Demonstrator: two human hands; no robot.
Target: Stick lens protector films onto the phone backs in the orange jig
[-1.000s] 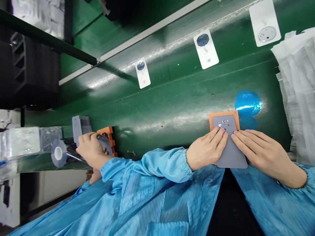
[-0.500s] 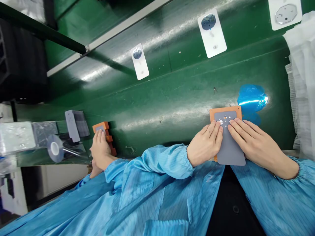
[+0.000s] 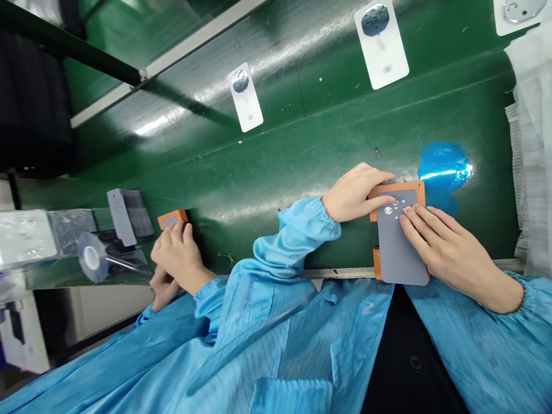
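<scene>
A grey phone-shaped panel (image 3: 401,247) with small holes at its far end lies on an orange fixture (image 3: 420,188), its near end overhanging the table edge. My left hand (image 3: 356,194) is at the far left corner. Its thumb rests on the panel by the holes and its fingers reach over the fixture's far edge, gripping it. My right hand (image 3: 448,247) lies flat along the panel's right side, fingers stretched out and their tips below the holes. Beside the fixture is a crumpled blue film (image 3: 444,167).
White panels with dark round patches, such as one panel (image 3: 382,52), lie farther back on the green table (image 3: 293,155). A co-worker's hand (image 3: 176,247) is at another orange fixture (image 3: 171,218). Grey panels (image 3: 129,215), a tape roll (image 3: 92,259) and white wrapping (image 3: 535,144) lie around.
My left hand has moved from the panel's left side up to the fixture's far edge. My right hand stays on the panel. The co-worker's hand has shifted slightly, and the camera view moved a little.
</scene>
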